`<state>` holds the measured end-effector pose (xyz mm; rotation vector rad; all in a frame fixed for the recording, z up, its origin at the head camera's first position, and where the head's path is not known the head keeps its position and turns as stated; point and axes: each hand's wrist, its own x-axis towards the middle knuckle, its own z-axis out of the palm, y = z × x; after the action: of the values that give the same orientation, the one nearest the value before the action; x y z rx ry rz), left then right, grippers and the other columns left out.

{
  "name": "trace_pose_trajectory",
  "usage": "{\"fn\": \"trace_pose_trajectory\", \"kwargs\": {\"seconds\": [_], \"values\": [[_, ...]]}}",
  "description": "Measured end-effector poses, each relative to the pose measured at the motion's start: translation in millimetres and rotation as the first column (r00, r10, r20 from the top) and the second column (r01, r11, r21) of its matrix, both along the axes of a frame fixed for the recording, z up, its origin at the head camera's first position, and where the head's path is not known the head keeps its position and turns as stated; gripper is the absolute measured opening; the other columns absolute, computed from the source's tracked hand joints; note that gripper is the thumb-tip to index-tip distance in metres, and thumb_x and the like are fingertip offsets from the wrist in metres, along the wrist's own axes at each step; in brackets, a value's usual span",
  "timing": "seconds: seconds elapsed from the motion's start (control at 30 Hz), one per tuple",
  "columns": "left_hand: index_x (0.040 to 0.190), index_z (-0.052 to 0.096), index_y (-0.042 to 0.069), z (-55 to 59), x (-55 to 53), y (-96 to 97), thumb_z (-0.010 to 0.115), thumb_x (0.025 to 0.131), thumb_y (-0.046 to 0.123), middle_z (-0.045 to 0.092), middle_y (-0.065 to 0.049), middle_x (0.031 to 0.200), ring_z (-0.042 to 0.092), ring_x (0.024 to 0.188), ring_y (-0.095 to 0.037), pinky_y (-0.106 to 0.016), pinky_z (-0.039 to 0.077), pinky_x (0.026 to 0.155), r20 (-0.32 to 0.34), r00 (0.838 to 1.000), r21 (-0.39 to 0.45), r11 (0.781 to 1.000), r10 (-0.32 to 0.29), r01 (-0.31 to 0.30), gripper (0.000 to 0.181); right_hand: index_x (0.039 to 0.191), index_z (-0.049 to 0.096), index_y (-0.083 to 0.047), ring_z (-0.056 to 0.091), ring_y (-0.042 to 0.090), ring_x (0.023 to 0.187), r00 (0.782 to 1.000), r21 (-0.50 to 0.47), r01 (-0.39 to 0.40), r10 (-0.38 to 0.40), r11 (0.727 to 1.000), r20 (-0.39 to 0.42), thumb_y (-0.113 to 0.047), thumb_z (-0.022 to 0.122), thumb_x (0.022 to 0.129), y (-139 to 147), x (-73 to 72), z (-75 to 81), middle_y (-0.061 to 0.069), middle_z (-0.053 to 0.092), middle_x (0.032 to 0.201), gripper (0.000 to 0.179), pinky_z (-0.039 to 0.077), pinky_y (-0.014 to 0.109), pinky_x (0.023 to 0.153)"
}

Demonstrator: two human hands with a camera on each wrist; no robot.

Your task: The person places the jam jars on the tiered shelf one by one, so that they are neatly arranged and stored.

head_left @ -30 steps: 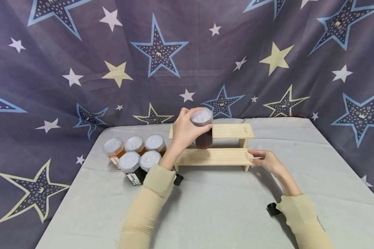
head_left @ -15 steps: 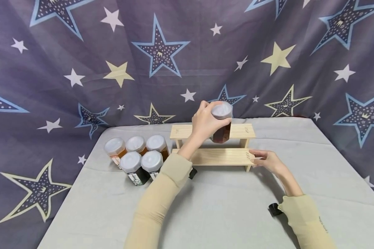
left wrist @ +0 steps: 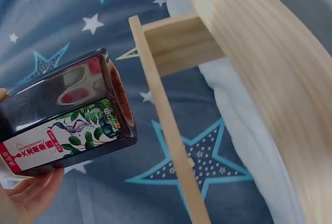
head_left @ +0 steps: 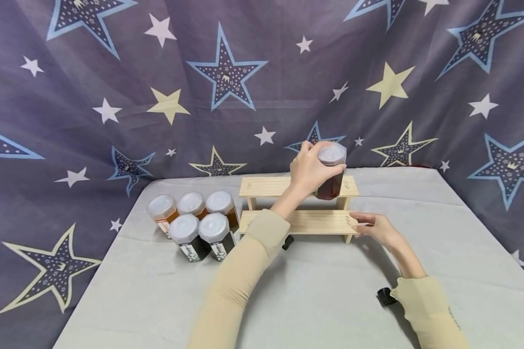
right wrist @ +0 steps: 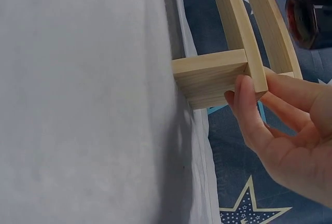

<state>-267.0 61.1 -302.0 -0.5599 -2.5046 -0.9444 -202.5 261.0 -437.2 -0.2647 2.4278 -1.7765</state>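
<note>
My left hand [head_left: 307, 169] grips a dark jar [head_left: 330, 186] with a whitish lid near its top, its fingers and thumb around it. The jar is held in the air over the right part of the upper tier of a two-tier wooden rack [head_left: 305, 222]. In the left wrist view the jar [left wrist: 78, 92] shows a label with green leaves, and its base is apart from the upper board. At the lower tier's right end, my right hand [head_left: 377, 228] pinches the board; the right wrist view shows the thumb and fingers [right wrist: 246, 105] on either side of it.
Left of the rack several lidded jars stand in two rows on the pale cloth-covered table [head_left: 323, 291]: amber ones [head_left: 162, 208] behind, dark ones [head_left: 216, 235] in front. A star-patterned curtain [head_left: 270, 87] hangs behind the table and along its sides.
The left hand has carried the dark jar rightward from the middle of the rack to above its right end. The right hand has stayed on the lower board.
</note>
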Motion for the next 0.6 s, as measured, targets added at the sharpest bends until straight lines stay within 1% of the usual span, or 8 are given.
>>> {"fn": "trace_pose_trajectory", "kwargs": {"seconds": [0.17,0.33,0.6], "values": [[0.115,0.057,0.029,-3.3,-5.0,12.3,0.070,0.064,0.051,0.046,0.000,0.092,0.051,0.075,-0.012,-0.025,0.040,0.061,0.014,1.000,-0.018,1.000,0.006,-0.006,0.057,0.120,0.038,0.021,0.060,0.003,0.072,1.000,-0.012,-0.001,0.001,1.000,0.006,0.006,0.052,0.082,0,0.4,0.0,0.041,0.041,0.116,0.043,0.051,0.034,0.069],[0.115,0.057,0.030,-2.3,-10.1,20.2,0.070,0.063,0.052,0.045,0.001,0.093,0.051,0.076,-0.012,-0.025,0.040,0.060,0.021,0.999,-0.022,0.999,0.028,-0.028,0.058,0.121,0.038,0.020,0.060,0.004,0.072,1.000,-0.011,-0.002,0.002,1.000,0.010,0.006,0.052,0.083,0,-1.0,1.2,0.040,0.041,0.117,0.043,0.051,0.036,0.070],[0.117,0.055,0.030,-0.7,-15.2,32.8,0.069,0.064,0.053,0.045,0.000,0.094,0.049,0.074,-0.010,-0.023,0.038,0.057,0.024,0.999,-0.062,0.998,0.035,-0.033,0.060,0.120,0.039,0.020,0.060,0.004,0.071,1.000,-0.013,0.002,-0.002,1.000,0.001,0.007,0.053,0.081,0,0.0,-0.4,0.040,0.043,0.115,0.043,0.051,0.031,0.068]]}}
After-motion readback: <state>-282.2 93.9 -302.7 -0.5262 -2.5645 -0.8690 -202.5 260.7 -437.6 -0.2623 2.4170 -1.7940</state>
